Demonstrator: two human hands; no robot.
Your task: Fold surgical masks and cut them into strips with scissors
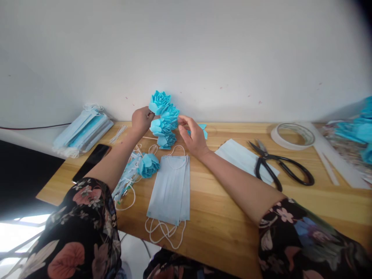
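Observation:
My left hand (141, 120) is closed on a bunch of blue flowers (163, 118) folded from mask fabric, holding it upright over the back of the wooden table (221, 217). My right hand (194, 136) is beside the bunch on its right, fingers curled and touching the flowers' edge. A small blue scrap (203, 129) lies just behind that hand. One loose blue flower (148, 164) rests on the table near my left forearm, next to a flat pale-blue face mask (171, 190) with white ear loops.
A stack of face masks (83, 131) sits at the back left beside a black phone (91, 161). Cut mask strips (124, 182) lie under my left arm. To the right lie a white sheet (241, 157), black scissors (279, 166), a tape roll (292, 135) and more blue material (360, 130).

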